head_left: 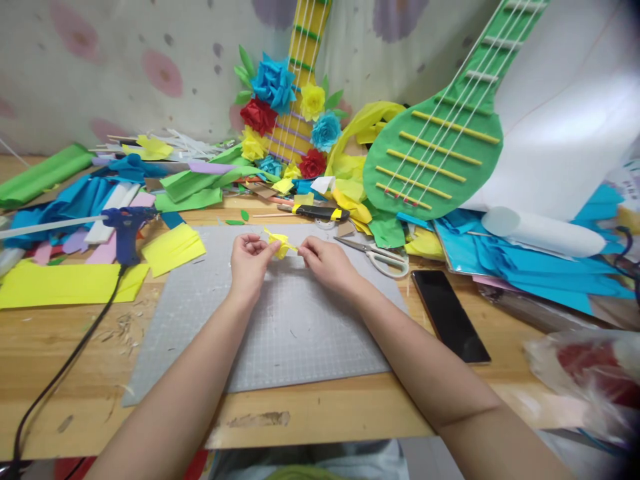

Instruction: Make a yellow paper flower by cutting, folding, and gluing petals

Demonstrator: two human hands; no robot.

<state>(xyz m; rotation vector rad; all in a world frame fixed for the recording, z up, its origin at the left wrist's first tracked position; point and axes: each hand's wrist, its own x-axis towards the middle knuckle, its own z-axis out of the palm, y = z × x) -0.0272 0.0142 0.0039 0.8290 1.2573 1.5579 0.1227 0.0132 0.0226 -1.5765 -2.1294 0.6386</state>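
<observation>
Wooden tabletop runs back to a floral curtain, its far side heaped with crepe-paper scraps and two stringed craft instruments, one yellow, one green. Above the far part of a grey cutting mat, a small piece of yellow crepe paper is suspended between the two hands. Thumb and fingers of the left hand close on its ruffled side; those of the right hand are drawn together in a pinch at its narrow tip. Its long axis seems to run from left to right, dipping slightly toward the right fingertips, so both hands are equally near, one at each end. White-handled scissors lie just beyond the right wrist, a black smartphone off the mat's right edge, and a blue glue gun well to the left.
</observation>
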